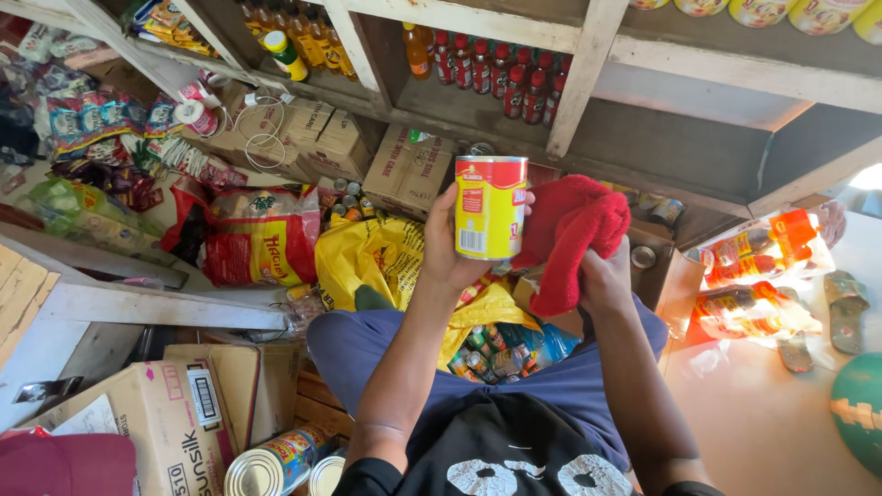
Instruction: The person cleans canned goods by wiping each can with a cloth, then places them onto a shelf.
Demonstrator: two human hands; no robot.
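**Tin held upright, red cloth at its side**

Closest to the lens are the person's black top and blue-clad lap, from which both forearms rise toward the shelves. Left hand (447,241) is wrapped around a yellow-and-red tin can (490,207), fingers curled behind it and thumb at its lower edge, a firm closed grip. That can stands upright in the air, its long axis vertical, its silver top rim pointing toward the shelf above and its label facing the camera. Right hand (602,274) is bunched shut on a red cloth (570,234), which touches the can's right side.

Below the hands, a yellow plastic bag (372,257) lies open over the knees, with small tins and packets showing in its mouth. At lower left, a brown cardboard box (156,422) sits beside two more cans (276,462) lying on their sides, their metal ends toward the camera. On the wooden shelf (588,64) above stand rows of red-capped bottles (501,78) and orange ones. Clear bags of bottles (758,276) lie on the floor at right, near a pair of sandals (841,308).
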